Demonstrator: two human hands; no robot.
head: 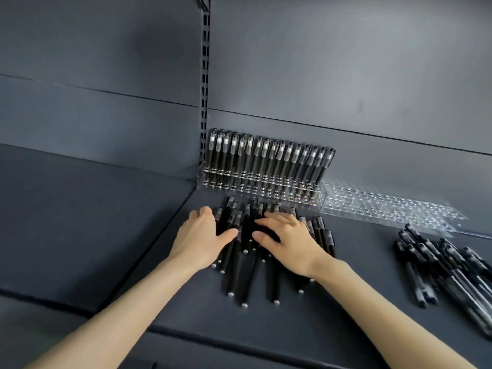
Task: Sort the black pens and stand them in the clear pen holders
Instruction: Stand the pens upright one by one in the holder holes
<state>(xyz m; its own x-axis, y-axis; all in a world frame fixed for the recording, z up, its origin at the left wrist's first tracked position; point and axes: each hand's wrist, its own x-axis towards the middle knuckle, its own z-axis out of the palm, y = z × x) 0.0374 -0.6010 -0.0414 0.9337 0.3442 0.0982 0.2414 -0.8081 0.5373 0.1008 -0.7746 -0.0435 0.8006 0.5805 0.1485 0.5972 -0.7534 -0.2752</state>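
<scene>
A pile of black pens (247, 272) lies on the dark shelf in front of me. My left hand (202, 235) rests flat on the pile's left side, fingers spread. My right hand (287, 241) lies flat on the right side, fingers spread over the pens. Neither hand grips a pen. Behind the pile stands a clear pen holder (255, 186) with a back row of several black pens (269, 155) upright in it. A second clear holder (386, 206) sits to its right with no pens in it.
A second heap of black pens (447, 270) lies at the right edge of the shelf. A slotted metal upright (204, 83) runs up the back wall. The shelf surface (80, 222) on the left sits slightly lower, past a seam.
</scene>
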